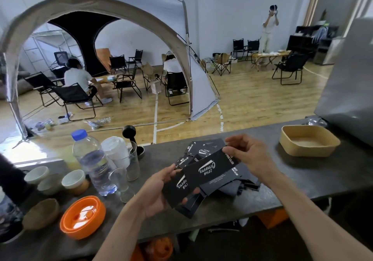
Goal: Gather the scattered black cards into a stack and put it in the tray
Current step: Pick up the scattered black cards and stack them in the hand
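On the bench (262,180), right in front of you, the gathering is only partly done. Your left hand (155,192) is gripping a small stack of black cards (177,190), thumb on top and fingers curling under, so its grip is closed around the cards already collected. Your right hand (248,155) is pinching one more card (210,169) at its right end and is laying it across the top of that stack; both hands are holding cards just above the surface.

Plenty is waiting. Loose cards (201,149) are lying fanned out on the far side of your hands, and more are spilling under and to the right of them (238,184), overlapping at odd angles. Nothing is squared up yet.

The tan tray (309,140) is sitting well apart on the far right of the bench, and no card is showing inside it. By my reading you are in the middle of collecting: the remaining cards need picking up, the stack needs tidying, and the trip to the tray is not yet begun.
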